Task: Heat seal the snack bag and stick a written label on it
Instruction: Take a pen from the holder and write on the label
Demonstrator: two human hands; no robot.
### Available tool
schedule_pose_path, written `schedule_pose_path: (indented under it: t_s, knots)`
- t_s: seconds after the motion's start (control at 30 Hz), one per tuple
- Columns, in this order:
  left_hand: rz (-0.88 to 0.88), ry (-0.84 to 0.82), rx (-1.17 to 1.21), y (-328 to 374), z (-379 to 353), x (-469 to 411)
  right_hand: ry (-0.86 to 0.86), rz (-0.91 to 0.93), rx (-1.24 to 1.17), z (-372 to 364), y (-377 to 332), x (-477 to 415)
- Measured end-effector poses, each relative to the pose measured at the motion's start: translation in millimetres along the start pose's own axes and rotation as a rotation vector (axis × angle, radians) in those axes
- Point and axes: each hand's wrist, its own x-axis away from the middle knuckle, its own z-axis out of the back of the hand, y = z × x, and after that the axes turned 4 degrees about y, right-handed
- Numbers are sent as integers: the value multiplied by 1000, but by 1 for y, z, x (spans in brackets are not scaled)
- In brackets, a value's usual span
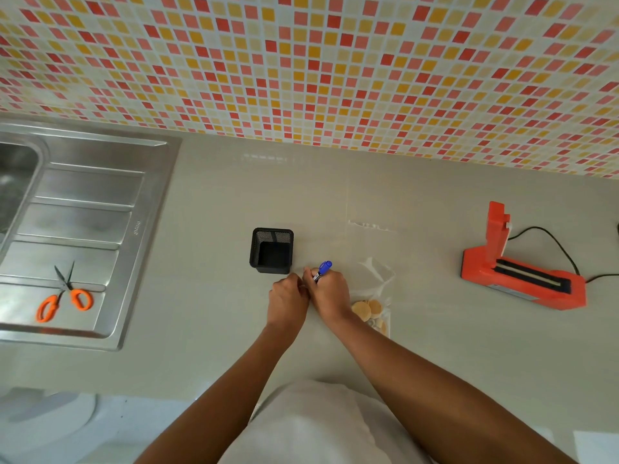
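A clear snack bag (374, 279) with round biscuits (366, 311) in its lower end lies flat on the counter, just right of my hands. My right hand (330, 293) grips a blue marker (323, 269), tip down and blue end up. My left hand (288, 301) rests fingers-down beside it, touching the right hand; what lies under the fingers is hidden. An orange heat sealer (522, 272) with its arm raised stands far right, cable trailing off behind it.
A black mesh pen holder (271, 251) stands just beyond my left hand. Orange-handled scissors (65, 296) lie on the steel sink drainer (83, 202) at the left. A tiled wall (318, 61) backs the grey counter (217, 195).
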Motion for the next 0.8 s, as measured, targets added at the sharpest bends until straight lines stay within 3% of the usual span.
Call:
schedule_pose_path:
  t_s: [0.8]
  knots:
    - [29,-23,44,0,-1,-1,10,9,69,4,0,-2]
